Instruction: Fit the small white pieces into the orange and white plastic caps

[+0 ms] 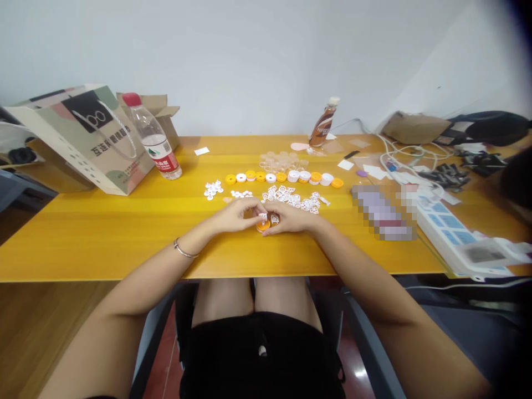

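Observation:
My left hand (pixel 238 215) is closed, thumb and fingertips pinching a small white plastic part (pixel 262 216) above an orange round piece (pixel 261 227) on the table. My right hand (pixel 291 218) curls round from the other side, its thumb against the orange piece; its fingertips are partly hidden. A white openwork plastic piece (pixel 275 220) shows within the curve of that hand. Just beyond the hands lie a pile of white openwork pieces (pixel 282 194), small white discs (pixel 241 194) and white knob-like parts (pixel 213 189).
Behind the piles runs a row of orange and white round pieces (pixel 271 178), with clear round caps (pixel 282 161) farther back. A water bottle (pixel 160 149) and paper bag (pixel 120 149) stand left. At right are a brown drink bottle (pixel 323 124), cables (pixel 409 152) and a white-and-blue box (pixel 446 224).

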Action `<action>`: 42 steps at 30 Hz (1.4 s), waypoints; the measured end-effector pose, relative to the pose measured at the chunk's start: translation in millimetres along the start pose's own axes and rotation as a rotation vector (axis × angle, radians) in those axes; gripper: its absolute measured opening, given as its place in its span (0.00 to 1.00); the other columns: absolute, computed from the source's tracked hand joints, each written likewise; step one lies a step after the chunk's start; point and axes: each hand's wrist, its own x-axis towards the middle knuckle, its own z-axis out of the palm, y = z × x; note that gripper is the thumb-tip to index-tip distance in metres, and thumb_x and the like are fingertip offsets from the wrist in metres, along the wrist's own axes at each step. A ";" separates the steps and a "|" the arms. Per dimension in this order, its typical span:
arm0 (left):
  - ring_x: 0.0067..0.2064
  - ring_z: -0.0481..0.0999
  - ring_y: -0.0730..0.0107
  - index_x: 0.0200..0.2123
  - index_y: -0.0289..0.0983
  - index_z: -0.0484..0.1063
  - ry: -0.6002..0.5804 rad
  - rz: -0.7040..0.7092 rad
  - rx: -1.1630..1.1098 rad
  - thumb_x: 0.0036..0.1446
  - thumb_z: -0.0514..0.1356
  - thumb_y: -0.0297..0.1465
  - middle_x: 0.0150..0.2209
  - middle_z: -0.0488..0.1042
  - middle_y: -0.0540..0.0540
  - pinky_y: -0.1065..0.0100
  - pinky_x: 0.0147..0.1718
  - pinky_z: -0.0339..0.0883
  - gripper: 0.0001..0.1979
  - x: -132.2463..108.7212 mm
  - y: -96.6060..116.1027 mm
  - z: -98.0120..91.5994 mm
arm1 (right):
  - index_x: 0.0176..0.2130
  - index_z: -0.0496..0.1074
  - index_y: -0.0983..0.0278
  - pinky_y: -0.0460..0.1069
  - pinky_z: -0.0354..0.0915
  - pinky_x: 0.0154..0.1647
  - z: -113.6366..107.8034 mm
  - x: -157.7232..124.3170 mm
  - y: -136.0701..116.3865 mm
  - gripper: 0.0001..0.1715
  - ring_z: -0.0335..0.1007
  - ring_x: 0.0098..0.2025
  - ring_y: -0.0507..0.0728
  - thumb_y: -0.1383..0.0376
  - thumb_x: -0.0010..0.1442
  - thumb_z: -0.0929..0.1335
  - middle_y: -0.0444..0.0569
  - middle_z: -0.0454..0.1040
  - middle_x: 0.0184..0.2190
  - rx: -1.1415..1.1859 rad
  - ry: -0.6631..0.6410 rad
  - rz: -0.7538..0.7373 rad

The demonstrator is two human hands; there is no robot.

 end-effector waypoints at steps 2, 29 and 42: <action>0.34 0.74 0.72 0.35 0.37 0.73 -0.018 0.012 0.010 0.56 0.59 0.33 0.32 0.76 0.47 0.69 0.38 0.66 0.06 0.2 -1.5 0.2 | 0.37 0.71 0.64 0.48 0.60 0.40 0.0 0.2 0.6 0.16 0.64 0.36 0.53 0.59 0.49 0.73 0.46 0.72 0.35 0.004 0.000 0.003; 0.32 0.73 0.74 0.34 0.35 0.73 -0.010 -0.015 0.001 0.56 0.60 0.34 0.31 0.76 0.46 0.71 0.34 0.66 0.08 -1.8 -2.4 -0.3 | 0.34 0.70 0.66 0.46 0.56 0.31 -1.3 -0.2 -7.3 0.13 0.60 0.29 0.51 0.61 0.49 0.72 0.44 0.69 0.28 -0.049 0.047 0.091; 0.39 0.74 0.68 0.40 0.33 0.73 0.319 -0.249 0.222 0.56 0.57 0.30 0.39 0.77 0.43 0.67 0.42 0.66 0.10 90.6 -51.8 -20.9 | 0.35 0.65 0.63 0.48 0.63 0.39 -3.8 5.5 0.8 0.22 0.66 0.33 0.50 0.61 0.42 0.75 0.41 0.69 0.31 0.582 0.481 0.122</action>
